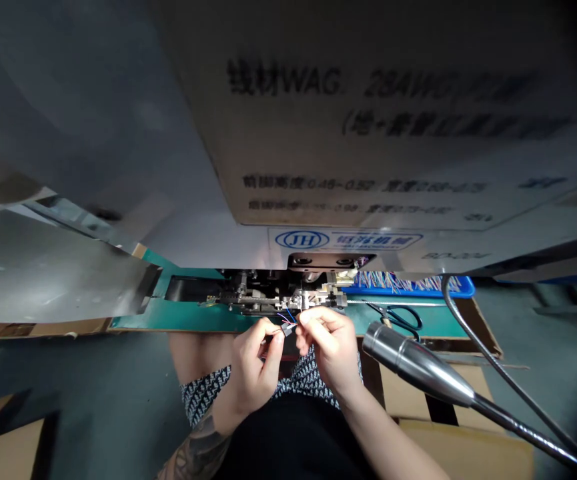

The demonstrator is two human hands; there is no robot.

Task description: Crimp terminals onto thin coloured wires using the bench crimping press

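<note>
Low in the head view, my left hand (257,360) pinches a grey-jacketed cable (287,329) between thumb and fingers. Thin blue, red and white wires fan out from the cable's end. My right hand (332,347) is closed in a pinch beside it, on the thin wires (291,315); which strand it grips is too small to make out. Just beyond my fingertips is the metal head of a crimping machine (303,298), with its small dies and feed track.
A large machine housing (193,220) with a printed label fills the upper view. At right are a blue tray (461,287) of cut wires, black-handled scissors (403,320) and a metal gooseneck lamp (418,363). Cardboard (468,447) lies below at right.
</note>
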